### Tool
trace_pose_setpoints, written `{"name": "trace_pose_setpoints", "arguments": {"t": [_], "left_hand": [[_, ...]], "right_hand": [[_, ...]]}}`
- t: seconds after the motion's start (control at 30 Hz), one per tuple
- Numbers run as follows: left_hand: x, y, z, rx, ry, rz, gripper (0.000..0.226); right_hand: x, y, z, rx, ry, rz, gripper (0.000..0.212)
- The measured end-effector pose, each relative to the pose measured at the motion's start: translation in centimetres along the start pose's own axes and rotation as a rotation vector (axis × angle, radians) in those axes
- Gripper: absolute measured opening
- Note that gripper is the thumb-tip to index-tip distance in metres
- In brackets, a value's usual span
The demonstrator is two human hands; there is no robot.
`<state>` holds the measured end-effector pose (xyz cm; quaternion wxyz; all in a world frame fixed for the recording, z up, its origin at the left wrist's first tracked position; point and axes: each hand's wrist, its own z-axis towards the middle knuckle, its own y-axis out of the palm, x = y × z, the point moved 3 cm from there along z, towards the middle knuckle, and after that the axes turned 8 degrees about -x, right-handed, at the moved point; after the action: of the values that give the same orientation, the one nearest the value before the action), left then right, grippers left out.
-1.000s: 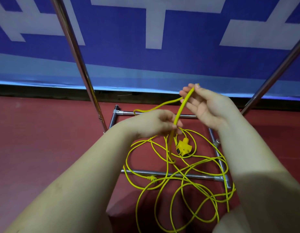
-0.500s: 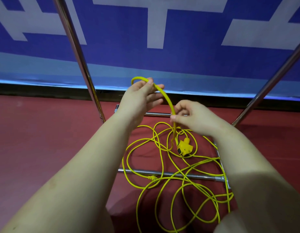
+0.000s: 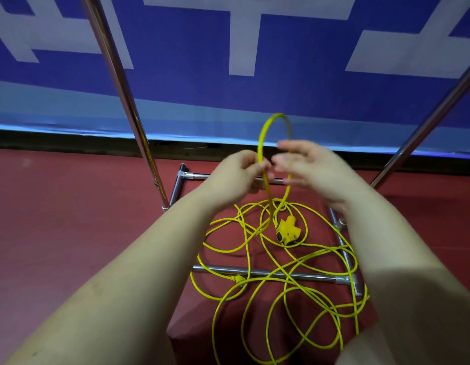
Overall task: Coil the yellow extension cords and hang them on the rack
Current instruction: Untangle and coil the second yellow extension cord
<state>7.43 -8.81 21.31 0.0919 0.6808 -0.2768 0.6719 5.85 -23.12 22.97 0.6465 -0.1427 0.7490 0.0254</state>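
A person's left hand (image 3: 240,177) pinches a yellow extension cord (image 3: 263,143) between thumb and curled fingers, holding up a single loop whose top arcs just above both hands, in front of the blue banner (image 3: 294,48). The right hand (image 3: 310,169) is blurred, its fingers straight and spread beside the loop; one strand of the loop passes behind or against its palm, and whether the hand grips that strand cannot be told.

From the raised loop, two strands drop to the red floor (image 3: 57,233), where the rest of the cord lies in a loose tangle of overlapping rings. The tangle spreads between and over the chrome base bars of the rack (image 3: 268,272), several strands crossing the nearer bar and trailing toward the bottom edge of the view. A yellow multi-outlet socket head (image 3: 286,230) lies on the floor inside the base frame, just below the hands, ringed by cord. A small yellow knot or fitting (image 3: 238,279) sits against the nearer bar.

Two chrome uprights of the rack rise at a slant: the left pole (image 3: 123,101) from the frame's far left corner, the right pole (image 3: 426,122) toward the upper right. The banner, with large pale lettering, hangs behind the rack, a dark strip running along its foot where it meets the floor.
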Motion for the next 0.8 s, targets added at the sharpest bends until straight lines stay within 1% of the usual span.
{"name": "trace_pose_setpoints", "arguments": {"t": [0.03, 0.07, 0.1, 0.13, 0.2, 0.23, 0.27, 0.3, 0.33, 0.37, 0.43, 0.47, 0.5, 0.53, 0.57, 0.6, 0.63, 0.67, 0.7, 0.77, 0.8], "left_hand": [[0.3, -0.3, 0.0, 0.054, 0.005, -0.107, 0.019], [0.5, -0.7, 0.0, 0.1, 0.008, -0.222, 0.02], [0.8, -1.0, -0.1, 0.141, 0.011, -0.314, 0.021], [1.0, -1.3, -0.1, 0.175, 0.017, -0.378, 0.021], [1.3, -1.8, -0.3, 0.23, 0.033, -0.477, 0.019], [1.4, -1.9, -0.3, 0.239, 0.045, -0.515, 0.018], [1.4, -2.0, -0.2, 0.231, 0.05, -0.542, 0.016], [1.3, -2.0, -0.1, 0.204, 0.051, -0.551, 0.013], [1.2, -2.0, -0.2, 0.157, 0.042, -0.512, 0.012], [0.9, -1.9, -0.3, 0.09, 0.022, -0.422, 0.017], [0.2, -1.0, -0.5, -0.132, -0.029, -0.106, 0.03], [-0.3, -0.3, -0.6, -0.248, -0.063, 0.045, 0.033], [-0.7, 0.2, -0.7, -0.319, -0.086, 0.149, 0.032], [-0.8, 0.5, -0.7, -0.319, -0.088, 0.195, 0.025], [-0.6, 0.5, -0.6, -0.279, -0.074, 0.185, 0.015], [-0.3, 0.4, -0.5, -0.216, -0.054, 0.16, 0.016], [-0.2, 0.2, -0.4, -0.168, -0.039, 0.126, 0.022], [0.0, 0.1, -0.4, -0.138, -0.035, 0.074, 0.025], [0.1, -0.1, -0.4, -0.11, -0.027, 0.015, 0.026], [0.5, -0.2, -0.4, -0.047, -0.004, -0.091, 0.027], [0.7, -0.4, -0.4, -0.012, 0.006, -0.15, 0.027]], "right_hand": [[0.6, 0.4, 0.0, -0.089, 0.04, -0.196, 0.033], [1.2, 0.9, -0.1, -0.174, 0.079, -0.369, 0.03], [1.8, 1.2, -0.1, -0.223, 0.103, -0.517, 0.024], [2.0, 1.3, 0.0, -0.227, 0.104, -0.624, 0.017], [1.8, 1.1, 0.3, -0.148, 0.048, -0.707, 0.006], [1.5, 1.1, 0.4, -0.111, 0.009, -0.694, 0.005], [1.2, 1.0, 0.4, -0.08, -0.021, -0.639, 0.009], [0.9, 1.0, 0.3, -0.052, -0.038, -0.542, 0.013], [0.5, 0.9, 0.3, -0.021, -0.045, -0.41, 0.015], [0.2, 0.8, 0.3, 0.016, -0.054, -0.263, 0.014], [-0.7, 0.5, 0.1, 0.103, -0.082, 0.039, 0.012], [-1.0, 0.3, 0.0, 0.143, -0.092, 0.174, 0.011], [-1.3, 0.1, -0.1, 0.18, -0.102, 0.276, 0.011], [-1.4, -0.2, -0.1, 0.206, -0.11, 0.346, 0.01], [-1.5, -0.4, -0.1, 0.222, -0.121, 0.391, 0.01], [-1.5, -0.6, -0.1, 0.229, -0.127, 0.416, 0.008], [-1.4, -0.7, 0.0, 0.227, -0.132, 0.412, 0.007], [-1.3, -0.8, 0.0, 0.211, -0.127, 0.381, 0.009], [-1.1, -0.8, 0.1, 0.188, -0.111, 0.317, 0.015], [-0.4, -0.4, 0.1, 0.101, -0.035, 0.093, 0.031], [0.1, 0.0, -0.1, 0.02, 0.014, -0.069, 0.036]]}}
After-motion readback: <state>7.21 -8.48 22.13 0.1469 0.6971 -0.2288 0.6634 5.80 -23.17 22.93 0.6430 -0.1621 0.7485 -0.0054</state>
